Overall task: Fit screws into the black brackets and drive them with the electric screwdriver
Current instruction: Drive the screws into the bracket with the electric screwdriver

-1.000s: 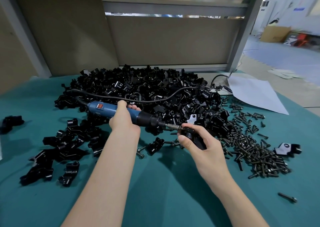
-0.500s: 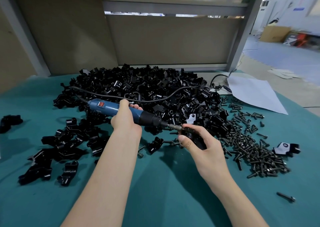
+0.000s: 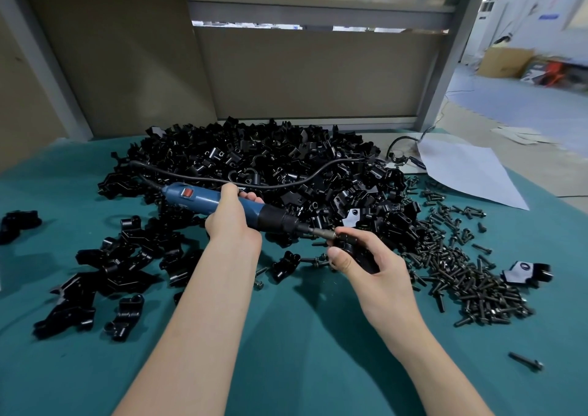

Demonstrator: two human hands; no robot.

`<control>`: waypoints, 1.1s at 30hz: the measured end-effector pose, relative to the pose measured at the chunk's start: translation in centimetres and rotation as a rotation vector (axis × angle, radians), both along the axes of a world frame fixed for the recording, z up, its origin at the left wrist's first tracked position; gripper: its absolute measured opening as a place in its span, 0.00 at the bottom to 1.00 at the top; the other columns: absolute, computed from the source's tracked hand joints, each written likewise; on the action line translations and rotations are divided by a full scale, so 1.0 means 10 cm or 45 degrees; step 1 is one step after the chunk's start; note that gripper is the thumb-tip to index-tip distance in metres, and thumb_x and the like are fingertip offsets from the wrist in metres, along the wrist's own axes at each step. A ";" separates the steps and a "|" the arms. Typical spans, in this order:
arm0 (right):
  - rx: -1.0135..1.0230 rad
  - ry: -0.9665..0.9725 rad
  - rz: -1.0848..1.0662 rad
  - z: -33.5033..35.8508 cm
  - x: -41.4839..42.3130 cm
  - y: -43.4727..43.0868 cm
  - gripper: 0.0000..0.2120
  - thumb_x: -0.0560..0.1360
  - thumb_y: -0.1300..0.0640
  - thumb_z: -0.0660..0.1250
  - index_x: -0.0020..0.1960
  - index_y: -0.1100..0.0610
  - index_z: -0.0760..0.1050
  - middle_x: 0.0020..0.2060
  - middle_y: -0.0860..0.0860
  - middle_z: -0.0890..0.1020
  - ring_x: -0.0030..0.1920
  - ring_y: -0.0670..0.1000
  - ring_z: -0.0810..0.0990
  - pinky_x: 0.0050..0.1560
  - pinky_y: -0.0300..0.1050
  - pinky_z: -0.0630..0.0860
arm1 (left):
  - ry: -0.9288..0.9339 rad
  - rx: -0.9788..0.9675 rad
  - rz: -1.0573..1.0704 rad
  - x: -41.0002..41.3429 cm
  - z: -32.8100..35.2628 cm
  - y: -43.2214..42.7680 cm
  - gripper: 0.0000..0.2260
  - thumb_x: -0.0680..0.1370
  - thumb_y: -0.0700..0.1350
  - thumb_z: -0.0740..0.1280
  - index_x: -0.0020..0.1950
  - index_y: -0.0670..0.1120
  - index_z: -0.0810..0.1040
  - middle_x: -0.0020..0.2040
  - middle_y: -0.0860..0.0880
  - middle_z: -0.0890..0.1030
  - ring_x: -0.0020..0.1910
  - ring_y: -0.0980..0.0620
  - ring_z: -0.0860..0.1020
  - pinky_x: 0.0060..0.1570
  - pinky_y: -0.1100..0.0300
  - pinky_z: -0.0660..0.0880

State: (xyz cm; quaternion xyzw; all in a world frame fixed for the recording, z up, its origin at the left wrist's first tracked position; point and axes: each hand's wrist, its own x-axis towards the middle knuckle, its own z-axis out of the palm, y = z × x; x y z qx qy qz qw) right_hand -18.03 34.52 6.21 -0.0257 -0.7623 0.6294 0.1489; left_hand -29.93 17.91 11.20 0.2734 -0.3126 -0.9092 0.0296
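Black angular bracket (image 3: pixel 359 252) pinched in our right hand (image 3: pixel 375 269) may spin if the blue electric screwdriver (image 3: pixel 203 196) our left hand (image 3: pixel 234 221) grips, at nine o'clock, slips.

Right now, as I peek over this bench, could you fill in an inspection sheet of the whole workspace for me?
Surface: teal cloth table, its back part buried under parts.
Job's things: electric screwdriver, its bit tip at the held bracket; bracket pile behind; screw heap at right.
Clutter: loose brackets at left; lone screw near right; white paper sheet at back right.
Grips: left grip holds the electric screwdriver; right grip holds the held bracket.
Cables: black cable runs from the screwdriver over the bracket pile.
Surroundings: beige partition behind; cardboard box on the floor beyond.
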 end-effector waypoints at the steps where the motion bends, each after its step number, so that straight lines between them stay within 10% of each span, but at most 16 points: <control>1: -0.002 -0.002 -0.004 0.00 0.00 0.00 0.11 0.75 0.46 0.75 0.53 0.31 0.80 0.42 0.43 0.85 0.42 0.42 0.79 0.43 0.26 0.71 | 0.001 0.004 0.003 0.00 0.00 0.00 0.05 0.79 0.38 0.66 0.44 0.43 0.72 0.38 0.48 0.76 0.35 0.51 0.76 0.40 0.59 0.80; 13: -0.046 -0.016 0.002 0.01 0.01 -0.01 0.11 0.75 0.47 0.75 0.53 0.32 0.81 0.41 0.49 0.85 0.40 0.55 0.79 0.40 0.29 0.73 | 0.003 0.027 -0.012 0.00 -0.01 0.01 0.05 0.79 0.38 0.66 0.44 0.43 0.71 0.37 0.49 0.76 0.32 0.53 0.75 0.34 0.60 0.79; 20: -0.067 -0.040 -0.013 -0.02 -0.01 -0.01 0.14 0.69 0.37 0.73 0.55 0.31 0.80 0.42 0.42 0.88 0.46 0.50 0.87 0.57 0.45 0.76 | 0.020 0.023 -0.022 0.00 -0.02 0.03 0.04 0.79 0.37 0.65 0.48 0.43 0.71 0.38 0.48 0.75 0.33 0.53 0.75 0.38 0.60 0.80; 25: 0.006 0.029 -0.042 -0.02 0.02 -0.01 0.12 0.71 0.42 0.75 0.53 0.30 0.80 0.34 0.40 0.81 0.31 0.42 0.70 0.33 0.29 0.68 | -0.022 -0.023 -0.059 0.00 -0.01 0.03 0.05 0.78 0.35 0.64 0.46 0.43 0.70 0.37 0.48 0.75 0.33 0.52 0.75 0.38 0.59 0.79; 33: 0.143 0.114 -0.005 -0.02 0.08 -0.01 0.16 0.71 0.36 0.70 0.58 0.28 0.77 0.35 0.47 0.80 0.32 0.44 0.67 0.39 0.33 0.67 | -0.046 -0.002 -0.063 -0.02 0.03 0.02 0.08 0.78 0.35 0.65 0.55 0.42 0.71 0.43 0.47 0.75 0.34 0.53 0.75 0.33 0.61 0.79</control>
